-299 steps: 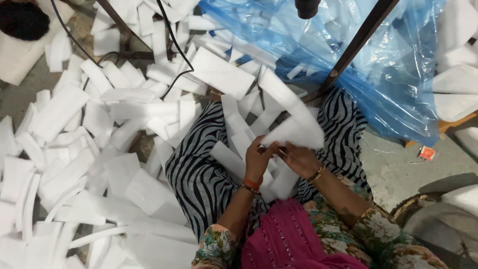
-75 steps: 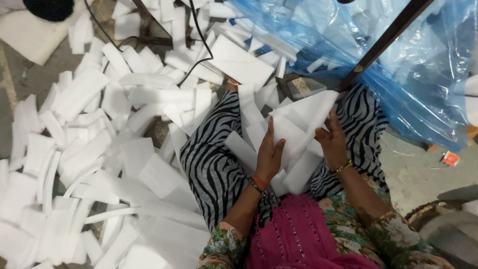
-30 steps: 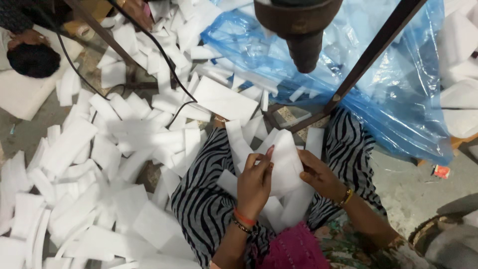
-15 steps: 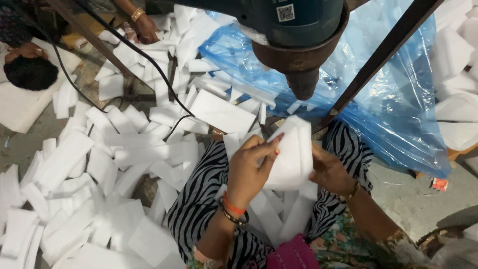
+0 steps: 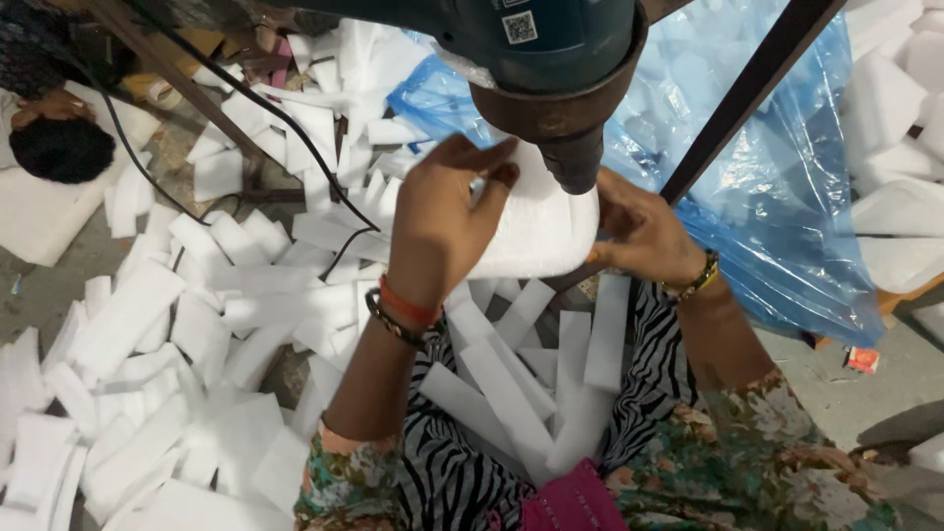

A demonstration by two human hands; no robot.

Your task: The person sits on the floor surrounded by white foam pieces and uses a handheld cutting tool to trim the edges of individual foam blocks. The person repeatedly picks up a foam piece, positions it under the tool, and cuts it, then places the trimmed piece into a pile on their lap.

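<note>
Foam piece sits gripped between both hands, left hand and right hand clamped on its sides, right under the drill head, above lap strips.

The floor is seen as bare grey concrete, most of it covered by white foam strips scattered in a loose heap. Left of the heap, a large white foam sheet is laid flat on the floor. A black cable is run across the strips at the upper edge of the heap. Right of the heap, a blue plastic bag is rested on the floor, and just below the bag a small red scrap is seen on the concrete
</note>
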